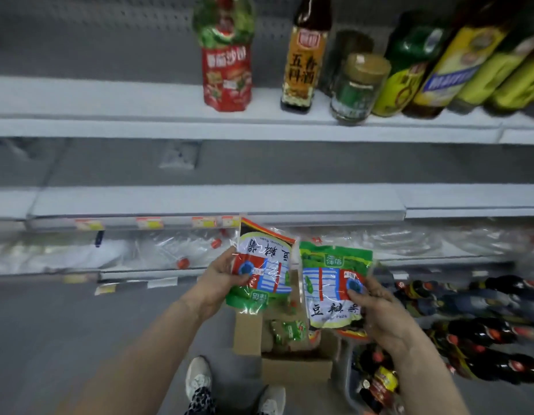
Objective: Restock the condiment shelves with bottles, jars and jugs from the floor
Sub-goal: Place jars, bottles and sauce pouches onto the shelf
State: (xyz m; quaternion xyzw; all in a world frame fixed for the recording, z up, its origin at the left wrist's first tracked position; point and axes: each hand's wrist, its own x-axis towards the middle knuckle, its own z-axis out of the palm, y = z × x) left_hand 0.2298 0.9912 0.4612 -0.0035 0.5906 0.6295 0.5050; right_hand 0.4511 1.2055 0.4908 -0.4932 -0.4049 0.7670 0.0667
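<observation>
Sauce pouches, two, held side by side in front of the shelves and above an open cardboard box [295, 369] on the floor [65, 324].

- Left pouch [264, 274]: green, white and red, print upside down. Left hand [220, 280] pinches its left edge, thumb pressed on the front, other fingers hidden behind.
- Right pouch [331, 283]: same design, print the right way up. Right hand [379, 313] pinches its right edge, thumb on the blue spot, other fingers hidden behind. The two pouches sit just beside each other; whether they touch cannot be told.
- Spare pouch [289, 329]: green, lying inside the box.
- Top shelf [140, 100]: white, bare at left. Standing on it, left to right: red sauce bottle [226, 61]; dark bottle [304, 55] with an orange label; glass jar [358, 88] with a green label, another jar behind it; a crowd of green and yellow bottles [409, 70] at far right.
- Middle shelf [199, 199]: white, with price tags [149, 223] along its front edge.
- Bottom shelf: clear jugs [181, 256] with red caps, blurred.
- Lower right: rows of dark red-capped bottles [484, 330]; more bottles beside the box, under the right forearm.
- Shoes [198, 378]: white pair, at bottom centre beside the box.
</observation>
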